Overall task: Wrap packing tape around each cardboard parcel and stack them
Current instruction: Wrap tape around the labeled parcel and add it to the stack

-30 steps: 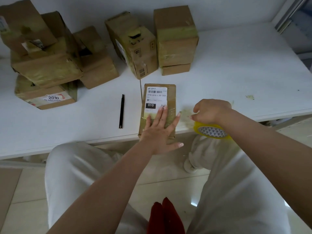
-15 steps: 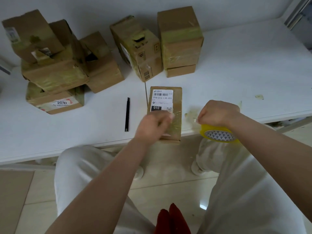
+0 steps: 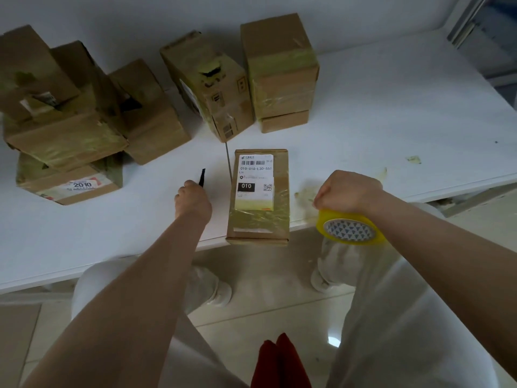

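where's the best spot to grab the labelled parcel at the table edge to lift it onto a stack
Take the labelled parcel across its two long sides near the middle, coming from above. It lies flat, long axis running away from the person, near end overhanging the table edge. It looks narrow enough for one grip; a mid-length hold should keep it level. The left hand is on the black pen, the right hand holds the tape roll.

Bare white table [image 3: 391, 113] to the right of the flat parcel [image 3: 258, 196], open up to the far wall. Narrow strip between flat parcel and left hand [image 3: 193, 201], partly taken by the black pen [image 3: 202, 177] gripped there. Right hand [image 3: 348, 193] with yellow tape roll [image 3: 349, 230] blocking the near right edge. Far side walled off: stacked boxes [image 3: 278, 71] and tilted box [image 3: 209, 85] behind the parcel, piled cartons [image 3: 67, 121] filling the far left. Open tabletop near left, in front of that pile.
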